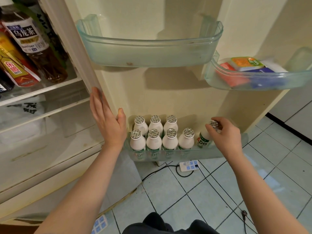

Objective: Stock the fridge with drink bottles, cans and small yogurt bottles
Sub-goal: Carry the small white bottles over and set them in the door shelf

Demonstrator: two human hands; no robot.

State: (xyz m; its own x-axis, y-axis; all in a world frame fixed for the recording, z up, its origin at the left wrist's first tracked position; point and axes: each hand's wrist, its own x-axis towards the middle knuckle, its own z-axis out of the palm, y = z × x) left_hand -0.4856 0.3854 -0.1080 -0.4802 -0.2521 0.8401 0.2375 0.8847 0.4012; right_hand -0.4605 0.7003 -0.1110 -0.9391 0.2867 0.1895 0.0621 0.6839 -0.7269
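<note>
Looking down past a white power strip (189,165) lying on the tiled floor (211,191). Pressing the left hand (108,122) flat against the open fridge door's inner edge, fingers (98,102) straight and together. Pinching the foil cap of a tilted small yogurt bottle (204,138) with the right hand (226,134), at the right end of the bottom door shelf (177,155), near seven upright yogurt bottles (153,141) standing in two rows. Farther left, showing an oolong tea bottle (33,44) leaning inside the fridge.

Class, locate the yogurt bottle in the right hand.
Head view: the small white yogurt bottle sits rightmost in the clear plastic bottom door shelf, its foil cap gripped by the right hand.
</note>
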